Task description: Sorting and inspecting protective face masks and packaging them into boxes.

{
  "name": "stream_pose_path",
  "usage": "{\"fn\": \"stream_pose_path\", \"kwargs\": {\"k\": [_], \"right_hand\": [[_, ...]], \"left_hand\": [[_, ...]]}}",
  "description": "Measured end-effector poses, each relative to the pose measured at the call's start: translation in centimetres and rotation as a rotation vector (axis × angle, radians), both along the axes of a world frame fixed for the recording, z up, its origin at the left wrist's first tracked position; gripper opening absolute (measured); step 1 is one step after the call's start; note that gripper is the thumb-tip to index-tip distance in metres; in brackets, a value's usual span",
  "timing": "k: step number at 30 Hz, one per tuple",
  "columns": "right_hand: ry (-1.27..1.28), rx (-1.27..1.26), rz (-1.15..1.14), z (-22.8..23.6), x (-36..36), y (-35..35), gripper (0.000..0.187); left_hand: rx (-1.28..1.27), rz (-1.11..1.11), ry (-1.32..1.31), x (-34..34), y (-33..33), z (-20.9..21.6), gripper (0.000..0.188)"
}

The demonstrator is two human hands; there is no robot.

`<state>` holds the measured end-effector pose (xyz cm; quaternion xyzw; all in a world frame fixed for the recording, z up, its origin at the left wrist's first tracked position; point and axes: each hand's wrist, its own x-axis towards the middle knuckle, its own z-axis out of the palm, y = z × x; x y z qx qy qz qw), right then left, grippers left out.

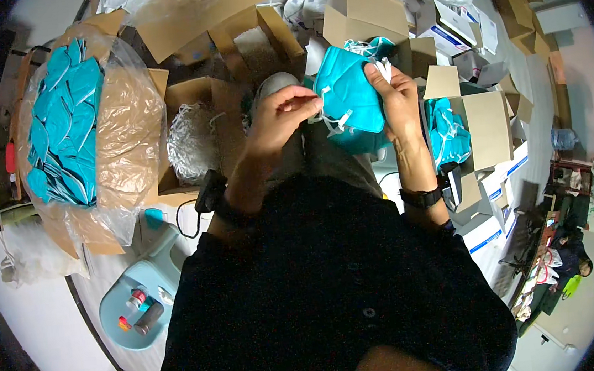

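Note:
In front of me a teal face mask with white straps is held up, tilted, with small white clips along its edge. My right hand is closed on its right side, thumb on the front face, with white strap loops standing up beside the thumb. At the mask's left edge my left hand pinches near a white clip; its fingertips are together, on what looks like the strap. Another teal mask piece shows just beneath. Behind the held mask, an open carton holds more teal masks with white straps.
Left stands a plastic-lined carton heaped with flat teal mask pieces. Next to it, a carton holds white strap cord. Right, an open carton contains finished-looking teal masks. A pale blue stool bears bottles. A person sits far right.

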<state>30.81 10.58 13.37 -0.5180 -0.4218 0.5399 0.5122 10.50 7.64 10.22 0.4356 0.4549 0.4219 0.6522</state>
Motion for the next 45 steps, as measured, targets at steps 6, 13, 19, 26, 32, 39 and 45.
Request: {"fn": "stream_pose_path", "kwargs": {"k": [6,13,19,26,32,39,45], "right_hand": [[0.027,0.028,0.005,-0.6,-0.4,0.5,0.014],[0.081,-0.011,-0.046,-0.8,-0.8,1.0,0.014],[0.053,-0.014,-0.025,-2.7,-0.3,1.6,0.015],[-0.12,0.051,-0.002,-4.9,2.2,2.9,0.013],[-0.086,-0.114,0.004,-6.2,2.2,2.8,0.011],[0.236,-0.118,-0.471,-8.3,8.8,3.3,0.016],[0.149,-0.012,-0.275,-0.4,5.6,2.6,0.01]], "left_hand": [[-0.035,-0.056,-0.392,-0.7,0.7,-3.5,0.012],[0.034,-0.207,-0.155,0.8,-0.6,-1.4,0.018],[0.036,-0.141,-0.168,1.8,-1.5,-0.9,0.016],[0.112,-0.335,-0.052,-4.3,-2.3,3.9,0.028],[0.045,-0.2,0.045,-5.0,-2.1,7.3,0.034],[-0.173,-0.382,-0.009,-2.6,0.6,5.2,0.039],[-0.141,-0.461,0.033,-1.1,1.3,5.6,0.037]]}}
